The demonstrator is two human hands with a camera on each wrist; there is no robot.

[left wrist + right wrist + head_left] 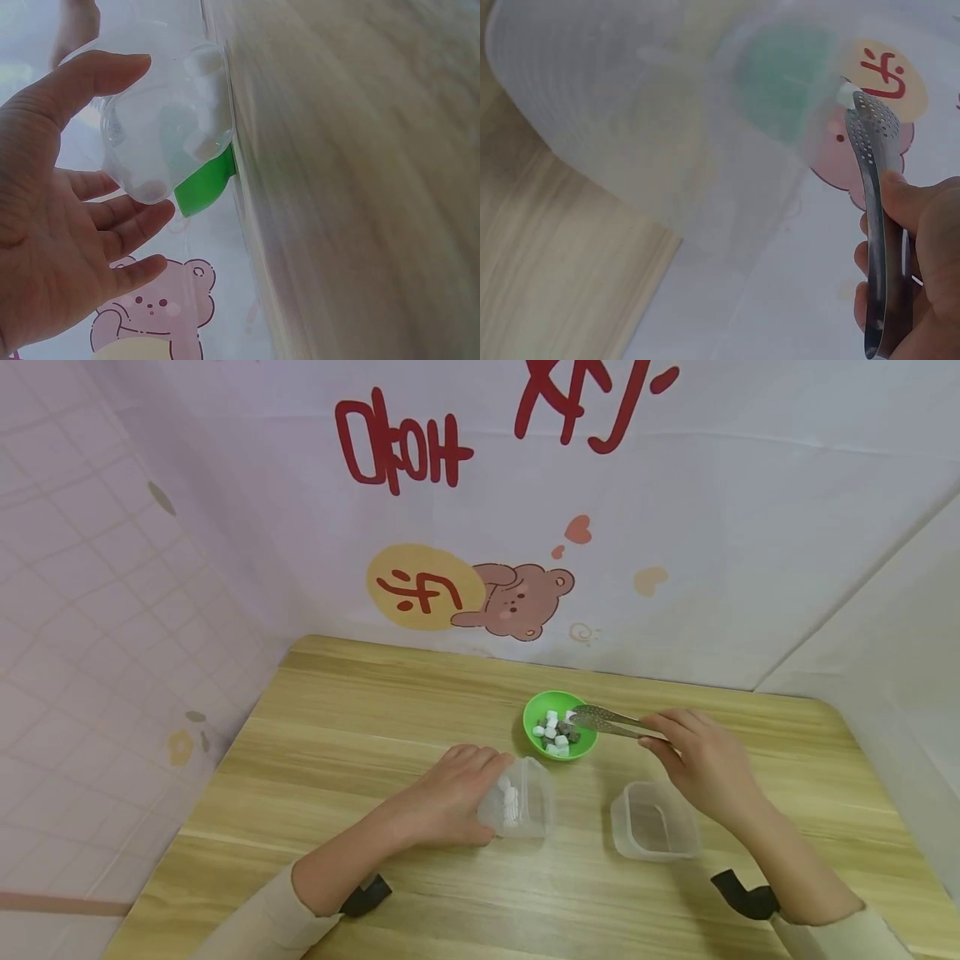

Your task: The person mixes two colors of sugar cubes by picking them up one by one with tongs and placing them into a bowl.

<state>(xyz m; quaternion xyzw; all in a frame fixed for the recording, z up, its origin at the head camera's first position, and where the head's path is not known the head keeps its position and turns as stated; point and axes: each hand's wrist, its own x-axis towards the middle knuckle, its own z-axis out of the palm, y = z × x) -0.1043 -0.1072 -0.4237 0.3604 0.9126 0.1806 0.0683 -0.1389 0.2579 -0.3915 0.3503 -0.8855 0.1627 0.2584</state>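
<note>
My left hand (457, 797) grips a clear plastic container (536, 806), thumb and fingertips on either side of its wall. White pieces (210, 101) lie in that container, on the side toward the table in the left wrist view. My right hand (705, 764) holds metal tongs (877, 225) with perforated tips. Between the tips shows a small white cube (847, 94). Under the tips in the head view stands a green bowl (528, 727), with several white cubes and dark grey pieces inside.
A second clear plastic container (630, 843) stands on the wooden table (337, 718) below my right hand. Behind the table's far edge rises a printed wall cloth (697, 552). Black straps (742, 897) show at both wrists.
</note>
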